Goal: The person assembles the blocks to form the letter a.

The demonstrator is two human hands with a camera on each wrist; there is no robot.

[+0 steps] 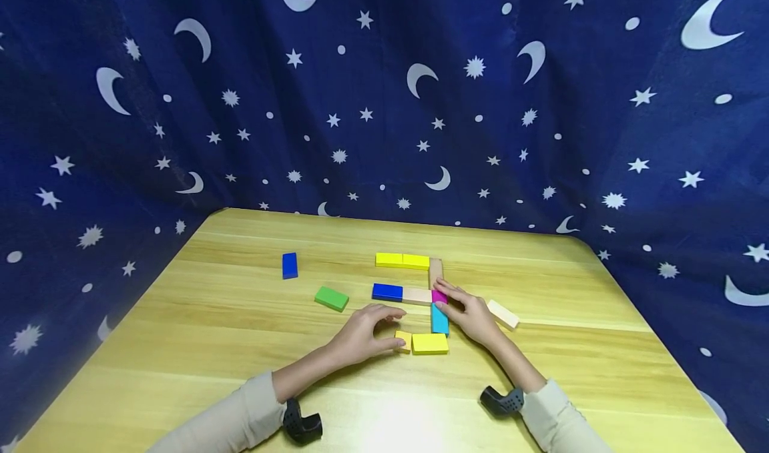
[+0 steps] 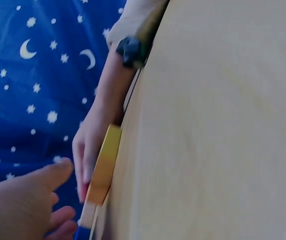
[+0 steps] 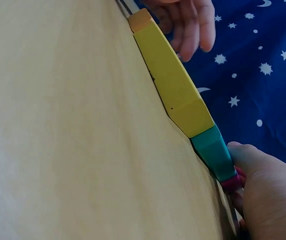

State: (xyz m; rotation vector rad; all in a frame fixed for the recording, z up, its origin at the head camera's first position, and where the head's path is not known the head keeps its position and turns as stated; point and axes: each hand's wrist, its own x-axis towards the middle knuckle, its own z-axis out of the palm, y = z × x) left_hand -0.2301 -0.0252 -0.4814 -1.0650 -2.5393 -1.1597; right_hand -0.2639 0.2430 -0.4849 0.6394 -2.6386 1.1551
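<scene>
Blocks lie end to end on the table: two yellow ones (image 1: 402, 260) at the top, a wooden one (image 1: 435, 273), a magenta one (image 1: 439, 297), a cyan one (image 1: 440, 319) and a yellow one (image 1: 430, 343) below. A blue block (image 1: 387, 292) and a pale wooden one (image 1: 417, 296) form the middle row. My right hand (image 1: 474, 316) touches the magenta block, thumb beside the cyan one. My left hand (image 1: 360, 336) is open around an orange block (image 1: 404, 341), thumb near its left end; contact is unclear.
A blue block (image 1: 290, 265) and a green block (image 1: 331, 298) lie apart on the left of the table (image 1: 240, 326). A pale wooden block (image 1: 502, 314) lies right of my right hand. A blue star-and-moon curtain hangs behind.
</scene>
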